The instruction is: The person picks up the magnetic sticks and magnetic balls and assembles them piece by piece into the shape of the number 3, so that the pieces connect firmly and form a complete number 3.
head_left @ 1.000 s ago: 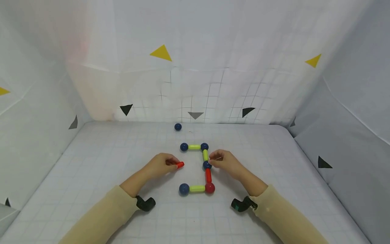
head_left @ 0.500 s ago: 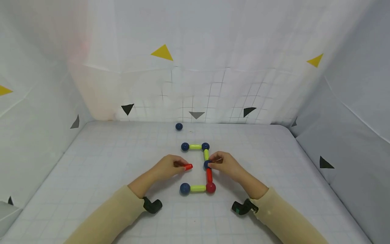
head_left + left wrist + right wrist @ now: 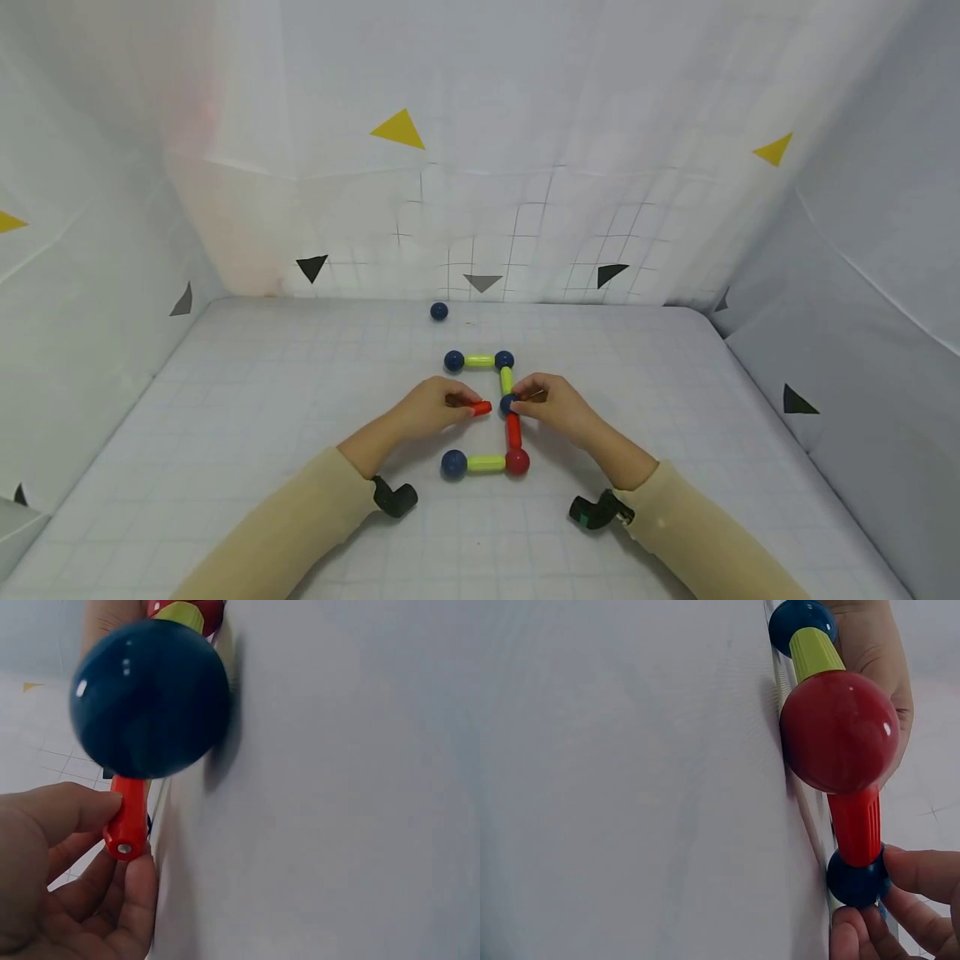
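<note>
A short red magnetic rod (image 3: 482, 408) is pinched between the thumb and fingers of my left hand (image 3: 438, 407); a metal dot shows on its end in the left wrist view. Its tip points at the middle blue ball (image 3: 509, 404), with a small gap between them. My right hand (image 3: 557, 407) pinches that ball from the right. Above the ball a yellow-green rod (image 3: 506, 381) leads to a blue corner ball (image 3: 504, 360). Below it a fixed red rod (image 3: 513, 432) leads to a red ball (image 3: 517, 462).
A yellow-green rod (image 3: 479, 361) runs left from the top corner to a blue ball (image 3: 453, 361). Another yellow-green rod (image 3: 486, 463) joins the red ball to a blue ball (image 3: 453, 464). One loose blue ball (image 3: 438, 311) lies near the table's (image 3: 645, 533) back edge.
My left hand has moved right with the red rod, bringing it close to the middle blue ball. My right hand has stayed at that ball, and the joined pieces look unmoved.
</note>
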Available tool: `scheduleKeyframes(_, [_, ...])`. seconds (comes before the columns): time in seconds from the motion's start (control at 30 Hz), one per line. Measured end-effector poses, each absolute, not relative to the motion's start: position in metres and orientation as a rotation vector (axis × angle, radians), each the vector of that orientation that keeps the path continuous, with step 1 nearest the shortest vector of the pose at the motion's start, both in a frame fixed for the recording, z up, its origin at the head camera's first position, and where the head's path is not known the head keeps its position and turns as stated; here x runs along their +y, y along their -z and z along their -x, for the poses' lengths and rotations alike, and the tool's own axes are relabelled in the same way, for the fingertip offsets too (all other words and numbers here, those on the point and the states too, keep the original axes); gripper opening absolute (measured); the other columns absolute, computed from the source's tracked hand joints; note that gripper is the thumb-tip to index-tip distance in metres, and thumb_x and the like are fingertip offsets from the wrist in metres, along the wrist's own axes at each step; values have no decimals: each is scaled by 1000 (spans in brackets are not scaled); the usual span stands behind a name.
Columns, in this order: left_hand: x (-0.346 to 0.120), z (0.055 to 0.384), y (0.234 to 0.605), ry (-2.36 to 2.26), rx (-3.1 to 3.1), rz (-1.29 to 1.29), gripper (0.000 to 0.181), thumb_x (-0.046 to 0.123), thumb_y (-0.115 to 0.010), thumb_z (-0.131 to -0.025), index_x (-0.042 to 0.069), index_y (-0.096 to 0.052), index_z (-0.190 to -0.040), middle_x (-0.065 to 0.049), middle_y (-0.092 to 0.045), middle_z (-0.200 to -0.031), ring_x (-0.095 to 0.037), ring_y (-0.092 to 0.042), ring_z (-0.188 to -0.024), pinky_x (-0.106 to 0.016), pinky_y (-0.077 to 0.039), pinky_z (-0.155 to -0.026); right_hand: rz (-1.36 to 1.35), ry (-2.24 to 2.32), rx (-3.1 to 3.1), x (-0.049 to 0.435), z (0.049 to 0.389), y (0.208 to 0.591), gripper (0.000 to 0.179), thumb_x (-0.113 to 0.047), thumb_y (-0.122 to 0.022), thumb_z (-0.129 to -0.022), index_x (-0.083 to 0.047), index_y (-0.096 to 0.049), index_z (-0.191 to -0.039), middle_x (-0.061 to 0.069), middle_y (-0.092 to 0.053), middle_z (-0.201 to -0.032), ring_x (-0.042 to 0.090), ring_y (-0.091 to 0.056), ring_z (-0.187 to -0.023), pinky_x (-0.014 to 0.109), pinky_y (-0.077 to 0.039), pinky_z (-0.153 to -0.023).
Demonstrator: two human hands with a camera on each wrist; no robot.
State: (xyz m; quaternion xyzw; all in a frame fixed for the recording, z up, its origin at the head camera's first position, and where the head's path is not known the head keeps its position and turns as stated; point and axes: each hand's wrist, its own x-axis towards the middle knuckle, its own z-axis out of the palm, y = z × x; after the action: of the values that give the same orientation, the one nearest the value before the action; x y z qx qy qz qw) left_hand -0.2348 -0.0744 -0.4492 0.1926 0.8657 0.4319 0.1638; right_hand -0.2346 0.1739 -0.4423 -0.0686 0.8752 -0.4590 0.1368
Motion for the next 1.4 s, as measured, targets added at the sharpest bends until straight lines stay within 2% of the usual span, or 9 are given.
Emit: scheduleKeyframes(1.4, [-61,242,452,-1257,2512,-574,14,13,-70,-94,16,-74,-107,7,-70,-98,-12,-62,-95,-31,-52,-91,230,1356,2519,175,234,443,21,-14,-76,-90,-8,-70,-109,3,-68,-102,20,-63,-95,35,-54,-83])
